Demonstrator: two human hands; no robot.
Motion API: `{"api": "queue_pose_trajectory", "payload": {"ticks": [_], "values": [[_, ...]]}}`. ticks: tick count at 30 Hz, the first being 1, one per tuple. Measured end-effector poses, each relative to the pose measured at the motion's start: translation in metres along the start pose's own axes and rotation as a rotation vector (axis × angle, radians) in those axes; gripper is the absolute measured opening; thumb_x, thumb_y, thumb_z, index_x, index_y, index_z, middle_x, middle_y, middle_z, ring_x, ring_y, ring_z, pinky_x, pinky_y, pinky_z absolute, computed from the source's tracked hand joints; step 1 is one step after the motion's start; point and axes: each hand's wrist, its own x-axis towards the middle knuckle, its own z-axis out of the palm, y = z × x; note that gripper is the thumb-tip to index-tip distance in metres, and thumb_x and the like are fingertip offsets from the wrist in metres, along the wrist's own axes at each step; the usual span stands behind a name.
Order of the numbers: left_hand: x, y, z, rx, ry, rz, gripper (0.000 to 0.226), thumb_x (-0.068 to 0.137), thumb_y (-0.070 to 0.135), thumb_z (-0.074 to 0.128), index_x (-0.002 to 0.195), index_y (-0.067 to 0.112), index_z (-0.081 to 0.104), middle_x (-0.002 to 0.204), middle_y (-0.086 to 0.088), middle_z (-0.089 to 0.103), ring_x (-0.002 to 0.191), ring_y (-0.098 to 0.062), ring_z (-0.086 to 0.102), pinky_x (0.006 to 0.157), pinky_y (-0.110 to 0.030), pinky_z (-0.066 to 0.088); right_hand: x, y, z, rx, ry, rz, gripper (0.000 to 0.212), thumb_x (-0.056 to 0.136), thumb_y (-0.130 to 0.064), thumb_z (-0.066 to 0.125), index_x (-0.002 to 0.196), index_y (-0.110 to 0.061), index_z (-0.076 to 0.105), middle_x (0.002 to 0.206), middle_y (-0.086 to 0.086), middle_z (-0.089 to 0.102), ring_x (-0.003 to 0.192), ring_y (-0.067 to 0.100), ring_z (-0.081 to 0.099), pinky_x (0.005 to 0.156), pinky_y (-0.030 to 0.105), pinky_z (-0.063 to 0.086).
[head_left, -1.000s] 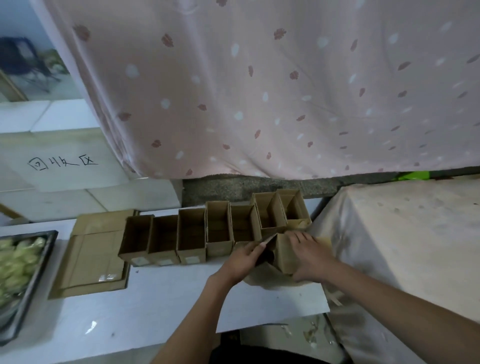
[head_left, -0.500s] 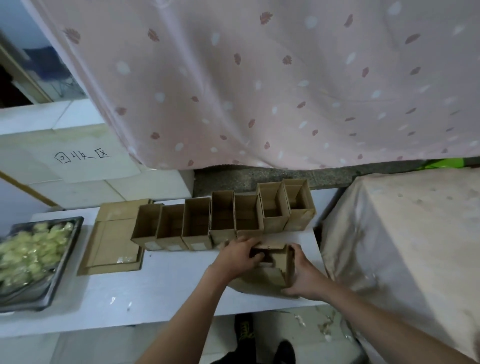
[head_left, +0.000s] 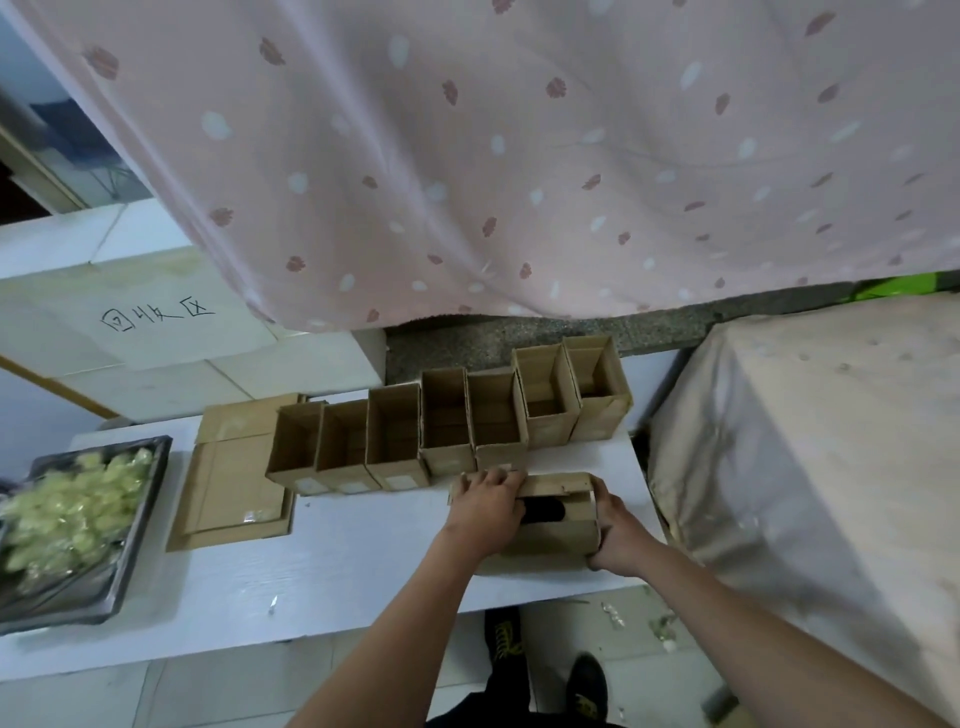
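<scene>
From the head camera: cardboard box (head_left: 561, 525) lying on the white bench (head_left: 337, 566), just in front of a row of seven open boxes (head_left: 395, 436). Gripped from both sides: left hand (head_left: 485, 512) with fingers (head_left: 496, 478) curled over the left top flap, right hand (head_left: 618, 535) wrapped round the right end, thumb on the upper corner. Farther left, flat cardboard (head_left: 234, 488) and a dark tray (head_left: 147, 512) of pale green pieces.

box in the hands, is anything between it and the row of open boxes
Nothing visible. The left hand and right hand hold the box, and only a strip of white table separates it from the row of open boxes.
</scene>
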Motion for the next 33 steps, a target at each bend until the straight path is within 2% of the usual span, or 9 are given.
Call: {"api": "queue_pose_trajectory", "payload": {"ticks": [3, 6, 8, 11, 14, 18, 22, 27, 33], "values": [[0.002, 0.0, -0.005, -0.012, -0.013, -0.031, 0.05, 0.106, 0.035, 0.036, 0.155, 0.03, 0.029, 0.156, -0.006, 0.039, 0.144, -0.032, 0.034, 0.122, -0.053, 0.018, -0.004, -0.001, 0.005, 0.117, 0.038, 0.154, 0.107, 0.084, -0.006, 0.07, 0.155, -0.028, -0.006, 0.116, 0.016, 0.059, 0.088, 0.024, 0.06, 0.072, 0.033, 0.053], [0.005, 0.005, -0.009, -0.011, -0.024, -0.061, 0.046, 0.105, 0.034, 0.036, 0.151, 0.027, 0.035, 0.149, -0.008, 0.046, 0.137, -0.032, 0.044, 0.115, -0.052, 0.029, -0.014, -0.001, 0.012, 0.433, -0.057, 0.39, 0.049, 0.097, -0.018, 0.056, 0.138, -0.003, 0.033, 0.109, 0.016, 0.058, 0.082, 0.025, 0.057, 0.068, 0.032, 0.049], [0.006, 0.008, -0.009, -0.023, -0.03, -0.076, 0.044, 0.105, 0.033, 0.036, 0.148, 0.026, 0.038, 0.144, -0.01, 0.05, 0.13, -0.033, 0.049, 0.11, -0.052, 0.036, -0.022, -0.004, 0.018, 0.721, -0.104, 0.457, 0.029, 0.101, -0.018, 0.05, 0.125, -0.003, 0.042, 0.105, 0.019, 0.057, 0.078, 0.03, 0.061, 0.071, 0.038, 0.055], [0.009, 0.014, -0.005, -0.147, -0.062, -0.089, 0.041, 0.105, 0.03, 0.035, 0.145, 0.02, 0.042, 0.134, -0.014, 0.056, 0.118, -0.034, 0.056, 0.102, -0.05, 0.046, -0.027, -0.012, 0.022, 0.997, -0.029, 0.468, 0.023, 0.104, -0.018, 0.045, 0.124, -0.006, 0.044, 0.113, 0.023, 0.06, 0.09, 0.037, 0.065, 0.081, 0.048, 0.058], [0.011, 0.021, 0.0, -0.302, -0.099, -0.135, 0.038, 0.105, 0.031, 0.038, 0.137, 0.015, 0.048, 0.124, -0.013, 0.062, 0.107, -0.03, 0.062, 0.095, -0.044, 0.053, -0.027, -0.023, 0.019, 1.114, 0.025, 0.468, 0.032, 0.105, -0.031, 0.045, 0.127, -0.009, 0.048, 0.117, 0.019, 0.061, 0.102, 0.037, 0.064, 0.085, 0.051, 0.058], [0.007, 0.029, 0.005, -0.444, -0.094, -0.211, 0.039, 0.101, 0.034, 0.046, 0.135, 0.013, 0.048, 0.127, -0.012, 0.062, 0.102, -0.025, 0.061, 0.084, -0.033, 0.052, -0.021, -0.027, 0.013, 0.957, 0.046, 0.408, 0.049, 0.098, -0.053, 0.048, 0.13, -0.017, 0.052, 0.12, 0.006, 0.063, 0.109, 0.027, 0.061, 0.09, 0.046, 0.056], [-0.001, 0.033, 0.011, -0.685, -0.149, -0.296, 0.046, 0.099, 0.037, 0.052, 0.138, 0.014, 0.043, 0.126, -0.01, 0.06, 0.104, -0.028, 0.062, 0.076, -0.034, 0.06, -0.021, -0.033, 0.003, 0.765, 0.116, 0.314, 0.051, 0.09, -0.064, 0.054, 0.12, -0.023, 0.053, 0.11, -0.005, 0.061, 0.098, 0.015, 0.058, 0.078, 0.035, 0.049], [-0.008, 0.039, 0.015, -0.842, -0.162, -0.339, 0.054, 0.096, 0.04, 0.06, 0.14, 0.014, 0.041, 0.12, -0.004, 0.053, 0.104, -0.026, 0.06, 0.075, -0.036, 0.062, -0.025, -0.032, 0.0, 0.53, 0.171, 0.281, 0.042, 0.095, -0.044, 0.061, 0.125, -0.015, 0.055, 0.118, 0.004, 0.063, 0.108, 0.023, 0.06, 0.093, 0.039, 0.053], [-0.012, 0.044, 0.012, -0.799, -0.129, -0.345, 0.051, 0.098, 0.038, 0.06, 0.138, 0.01, 0.044, 0.131, -0.012, 0.057, 0.112, -0.031, 0.062, 0.077, -0.038, 0.062, -0.029, -0.039, -0.002, 0.421, 0.179, 0.264, 0.03, 0.099, -0.038, 0.055, 0.112, -0.012, 0.057, 0.108, 0.007, 0.063, 0.1, 0.023, 0.06, 0.08, 0.034, 0.051]]}}
